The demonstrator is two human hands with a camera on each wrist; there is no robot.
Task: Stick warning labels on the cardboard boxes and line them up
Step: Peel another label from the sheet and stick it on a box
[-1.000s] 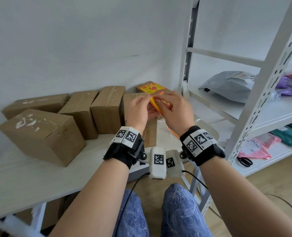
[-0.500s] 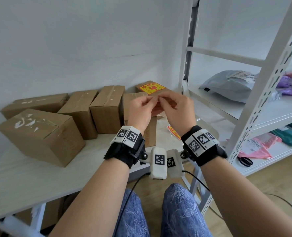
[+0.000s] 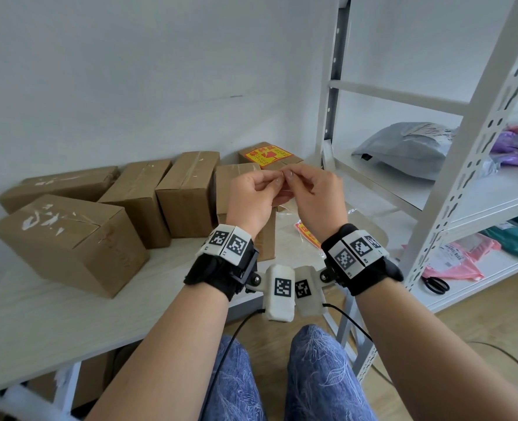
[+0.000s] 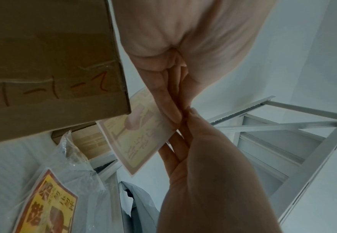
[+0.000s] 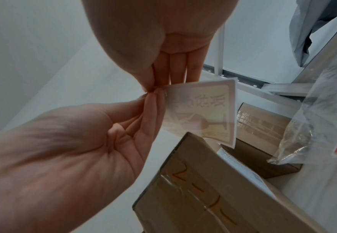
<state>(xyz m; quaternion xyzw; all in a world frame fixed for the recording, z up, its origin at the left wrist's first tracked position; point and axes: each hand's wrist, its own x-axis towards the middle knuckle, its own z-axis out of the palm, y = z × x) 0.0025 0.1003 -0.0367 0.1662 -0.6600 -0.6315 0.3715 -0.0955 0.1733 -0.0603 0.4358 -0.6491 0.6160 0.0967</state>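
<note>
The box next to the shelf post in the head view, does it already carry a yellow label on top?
Yes, a yellow and red label lies on that box.

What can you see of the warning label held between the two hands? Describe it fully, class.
The square paper warning label shows its pale reverse side in both wrist views, with a faded border, characters and a glass symbol showing through. It hangs in the air above the taped brown cardboard box, apart from it. The left hand and right hand pinch one corner, fingertips meeting there; nothing else touches it.
</note>
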